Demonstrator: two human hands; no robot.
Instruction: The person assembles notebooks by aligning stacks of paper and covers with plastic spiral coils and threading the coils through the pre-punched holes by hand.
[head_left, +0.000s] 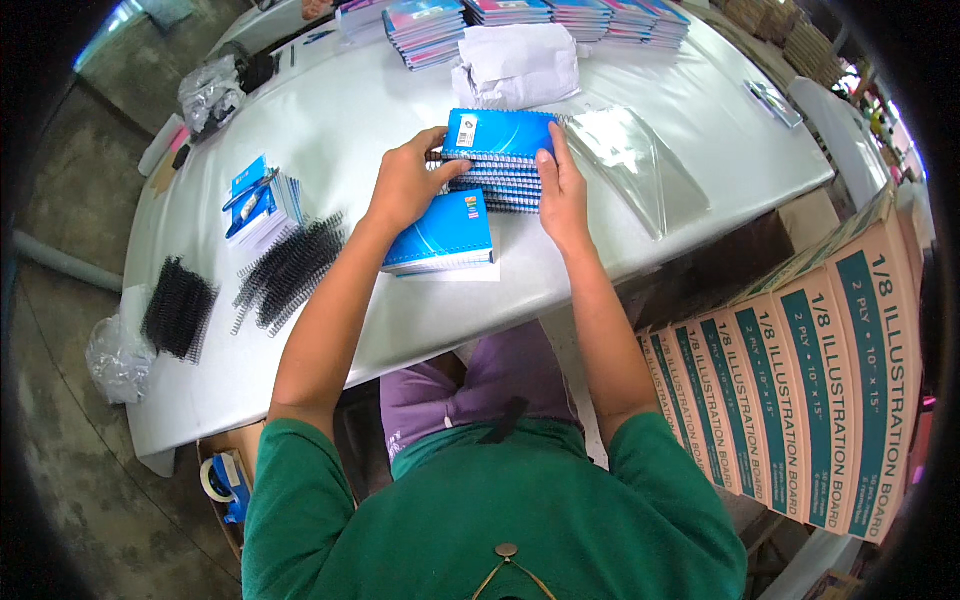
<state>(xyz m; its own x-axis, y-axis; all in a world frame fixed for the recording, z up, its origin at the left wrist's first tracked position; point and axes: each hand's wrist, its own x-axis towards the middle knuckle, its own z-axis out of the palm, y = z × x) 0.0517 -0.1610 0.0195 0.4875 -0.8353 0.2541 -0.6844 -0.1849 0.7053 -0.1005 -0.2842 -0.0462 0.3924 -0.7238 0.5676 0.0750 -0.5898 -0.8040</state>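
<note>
Both my hands clasp a stack of blue spiral notebooks (505, 130) from its two sides, near the middle of the table. My left hand (408, 180) grips the stack's left side, its thumb on the near edge. Against the right side lie the fingers and thumb of my right hand (562, 190). Just in front of the stack rests a pile of blue-covered pads (440, 232), with no coil visible on it. Black spiral coils (285, 275) lie left of my left forearm, beside a second bunch of coils (180, 308).
Left of the hands, a pen lies on a small blue-and-white pile (262, 205). Clear plastic sheets (635, 165) lie to the right. Crumpled white paper (518, 65) and notebook stacks (425, 35) stand at the back. Tall cartons (800, 380) flank my right side; a tape dispenser (225, 485) sits lower left.
</note>
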